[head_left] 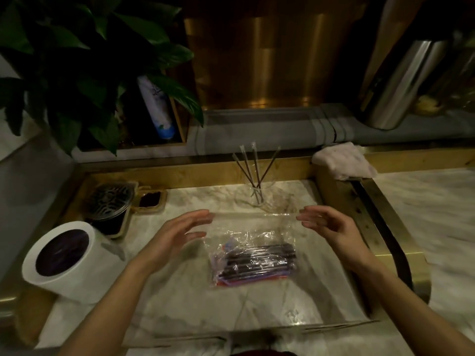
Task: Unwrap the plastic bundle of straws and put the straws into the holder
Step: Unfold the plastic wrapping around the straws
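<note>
The bundle of straws point(253, 263) lies on the marble counter point(180, 299), a little in front of the person and between the two forearms. It is wrapped in clear plastic film point(250, 227), and one loose sheet of this film is stretched from the bundle away from the person, toward the glass holder point(258, 195). The long axis of the bundle runs from left to right, almost across the view, with the right end slightly farther away.

The left hand point(177, 235) and the right hand point(325, 226) are at the far edge of the sheet, one at each corner. The fingers of both hands are spread and lightly curved, and the fingertips seem to touch or hold the film edge, but the motion blur does not allow to say if they really pinch it. Neither hand closes on a straw.

The bundle is therefore nearer to the person than the fingers, and about equally distant from both hands. The holder stands beyond the sheet, already with a few thin straws point(253, 163) inside. Probably the unwrapping is not finished, because the straws are under the plastic.
</note>
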{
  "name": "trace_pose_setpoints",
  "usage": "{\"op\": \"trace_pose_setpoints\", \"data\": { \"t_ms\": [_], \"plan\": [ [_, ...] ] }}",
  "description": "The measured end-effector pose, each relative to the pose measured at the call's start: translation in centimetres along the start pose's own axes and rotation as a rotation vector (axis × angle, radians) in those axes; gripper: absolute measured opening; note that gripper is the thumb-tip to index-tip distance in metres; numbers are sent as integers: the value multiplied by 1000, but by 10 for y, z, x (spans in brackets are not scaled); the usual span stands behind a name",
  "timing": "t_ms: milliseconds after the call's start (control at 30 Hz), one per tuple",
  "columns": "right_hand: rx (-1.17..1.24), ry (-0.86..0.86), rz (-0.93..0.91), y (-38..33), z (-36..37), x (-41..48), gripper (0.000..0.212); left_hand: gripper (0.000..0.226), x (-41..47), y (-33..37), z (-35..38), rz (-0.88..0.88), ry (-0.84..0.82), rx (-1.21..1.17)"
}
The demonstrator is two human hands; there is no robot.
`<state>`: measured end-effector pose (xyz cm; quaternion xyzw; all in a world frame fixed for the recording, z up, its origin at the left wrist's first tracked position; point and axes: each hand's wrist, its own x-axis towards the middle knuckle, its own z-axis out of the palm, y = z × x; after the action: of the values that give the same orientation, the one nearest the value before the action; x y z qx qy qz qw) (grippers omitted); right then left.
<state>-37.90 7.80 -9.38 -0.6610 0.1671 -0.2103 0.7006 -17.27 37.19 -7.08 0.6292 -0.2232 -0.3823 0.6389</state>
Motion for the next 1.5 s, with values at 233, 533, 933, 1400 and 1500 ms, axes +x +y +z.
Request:
{"op": "trace_pose_setpoints", "data": {
  "t_ms": [233,533,933,1400,1500],
  "plan": [
    [-204,149,-60,-27,10,25,9,21,11,29,11,177,300,383],
    [-329,129,-119,-71,11,21,6,15,6,64,13,278,439,587],
    [-300,39,-71,-68,6,7,9,20,12,60,38,173,482,139],
    [-213,20,-66,-61,11,17,11,29,45,52,147,1104,315,1319],
    [-224,-16,-86,-61,8,17,12,28,63,52,167,1089,225,1416]
  ]
}}
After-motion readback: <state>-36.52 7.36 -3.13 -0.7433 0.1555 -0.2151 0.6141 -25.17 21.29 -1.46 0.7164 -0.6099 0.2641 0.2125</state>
